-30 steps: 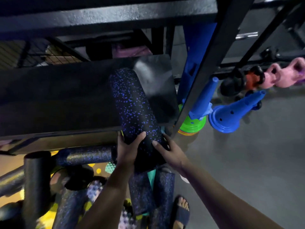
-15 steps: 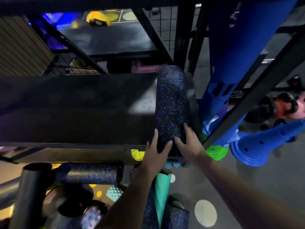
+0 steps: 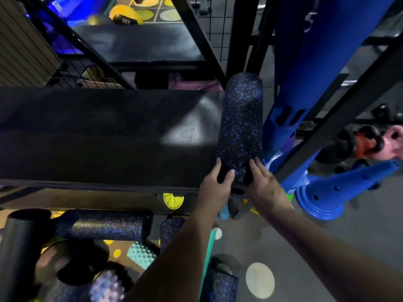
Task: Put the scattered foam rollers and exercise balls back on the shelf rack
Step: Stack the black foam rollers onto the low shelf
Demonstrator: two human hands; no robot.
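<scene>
A black foam roller with blue speckles [image 3: 239, 123] lies lengthwise on the right end of the black shelf board [image 3: 87, 138] of the rack. My left hand [image 3: 214, 186] grips its near end, thumb on top and fingers on the left side. My right hand [image 3: 265, 186] presses straight fingers against the near end's right side. On the floor below lie more speckled rollers [image 3: 104, 227] [image 3: 220, 286], a teal knobbly roller [image 3: 141, 255] and a plain black roller [image 3: 19, 247].
A slanted black rack post [image 3: 340, 118] runs just right of the roller. Behind it are blue cones [image 3: 340, 190] and kettlebells [image 3: 370, 142] on the grey floor. A farther shelf [image 3: 135, 42] lies behind, with a yellow disc [image 3: 125, 17] beyond it.
The roller has gone from tilted across the shelf edge to lying straight along the shelf's right end, pushed farther in. Both hands followed it up to the shelf edge.
</scene>
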